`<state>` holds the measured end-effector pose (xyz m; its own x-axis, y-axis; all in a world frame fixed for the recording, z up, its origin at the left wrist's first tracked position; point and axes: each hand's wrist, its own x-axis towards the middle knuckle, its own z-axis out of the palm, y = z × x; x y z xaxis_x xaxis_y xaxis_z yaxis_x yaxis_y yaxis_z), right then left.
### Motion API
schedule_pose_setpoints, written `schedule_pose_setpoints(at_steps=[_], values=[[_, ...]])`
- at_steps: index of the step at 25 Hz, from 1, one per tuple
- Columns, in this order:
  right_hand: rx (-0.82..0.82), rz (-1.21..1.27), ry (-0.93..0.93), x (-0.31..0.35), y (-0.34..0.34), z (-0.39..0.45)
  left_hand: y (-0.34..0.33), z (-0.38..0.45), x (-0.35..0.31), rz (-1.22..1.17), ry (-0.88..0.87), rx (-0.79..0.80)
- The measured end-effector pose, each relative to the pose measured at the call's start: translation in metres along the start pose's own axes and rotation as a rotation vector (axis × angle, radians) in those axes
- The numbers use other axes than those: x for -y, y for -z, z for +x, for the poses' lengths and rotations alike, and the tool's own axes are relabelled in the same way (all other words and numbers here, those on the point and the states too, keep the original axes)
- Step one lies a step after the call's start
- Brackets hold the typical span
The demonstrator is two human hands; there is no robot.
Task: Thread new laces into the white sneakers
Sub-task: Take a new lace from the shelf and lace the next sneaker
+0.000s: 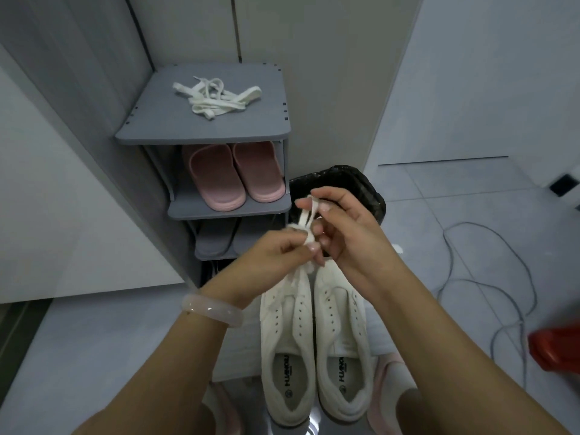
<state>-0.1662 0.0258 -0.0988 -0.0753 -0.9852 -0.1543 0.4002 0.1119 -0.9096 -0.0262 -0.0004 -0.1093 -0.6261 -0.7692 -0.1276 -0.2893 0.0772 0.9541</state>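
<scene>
Both hands, left hand (276,249) and right hand (342,227), are pinching a lace (306,219) above the sneakers (314,334); we are finding its lower run hidden.

shoe rack (201,133) left, bin (370,186) ahead, bare floor (455,196) right

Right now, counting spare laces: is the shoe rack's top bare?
No: a loose pile of white laces lies on the shoe rack's top shelf.

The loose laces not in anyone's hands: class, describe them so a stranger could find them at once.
Find the grey shoe rack in the corner. On its top shelf lies a tangled heap of flat white laces. Unlike the pink slippers one shelf below, it is no footwear.
</scene>
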Motion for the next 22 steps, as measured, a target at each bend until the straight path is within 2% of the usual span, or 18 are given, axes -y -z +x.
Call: schedule_pose_setpoints(at_steps=[2, 4, 5, 8, 10, 13, 16, 18, 20, 22], values=[[-0.186, -0.231, -0.048, -0.01, 0.005, 0.003, 0.004, 0.004, 0.001, 0.14, 0.013, -0.224], [-0.333, -0.557, -0.014, -0.02, 0.008, 0.003, 0.01, 0.004, 0.001, 0.148, 0.051, -0.346], [-0.309, -0.66, 0.026, -0.024, 0.007, 0.002, 0.012, 0.003, 0.0, 0.114, 0.063, -0.376], [0.061, -0.898, 0.021, -0.036, -0.011, -0.008, 0.011, 0.002, -0.006, -0.065, 0.06, -0.409], [0.225, -0.988, 0.023, -0.05, -0.025, -0.011, 0.006, 0.002, -0.01, -0.109, 0.061, -0.372], [0.184, -0.785, -0.061, -0.055, -0.039, -0.013, 0.002, 0.002, -0.009, -0.064, 0.053, -0.385], [0.095, -0.45, -0.112, -0.03, -0.039, -0.009, 0.018, 0.004, -0.002, -0.222, 0.163, -0.55], [0.009, -0.205, -0.028, -0.005, -0.025, -0.002, 0.034, 0.005, 0.005, -0.3, 0.261, -0.642], [-0.087, 0.032, 0.096, 0.021, -0.002, 0.007, 0.052, 0.001, 0.01, -0.374, 0.25, -0.752], [-0.2, 0.074, 0.184, 0.038, 0.016, 0.011, 0.073, -0.01, 0.014, -0.364, 0.21, -0.919]])
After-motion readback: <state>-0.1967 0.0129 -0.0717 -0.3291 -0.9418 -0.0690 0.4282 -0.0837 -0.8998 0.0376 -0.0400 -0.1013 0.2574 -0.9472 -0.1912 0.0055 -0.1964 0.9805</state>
